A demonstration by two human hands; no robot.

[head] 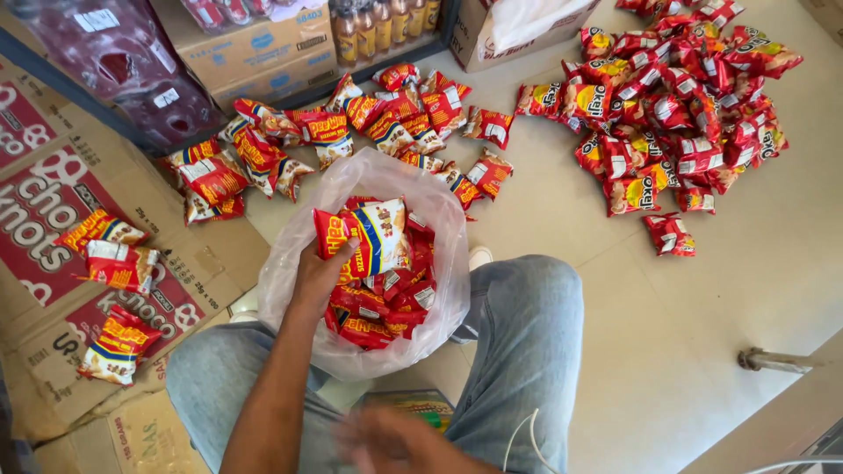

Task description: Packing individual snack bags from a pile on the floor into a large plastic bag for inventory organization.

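Left hand (320,276) grips snack packet (369,235) inside plastic bag (443,307); right hand (395,443) blurred, grip can't tell.

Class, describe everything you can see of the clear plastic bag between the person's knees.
The clear plastic bag is thin, crinkled, see-through film. It stands open-mouthed on the floor between the person's jean-clad knees, partly filled with red and yellow snack packets. Its rim is rumpled and folded outward. The left hand reaches inside, its fingers on one snack packet at the top.
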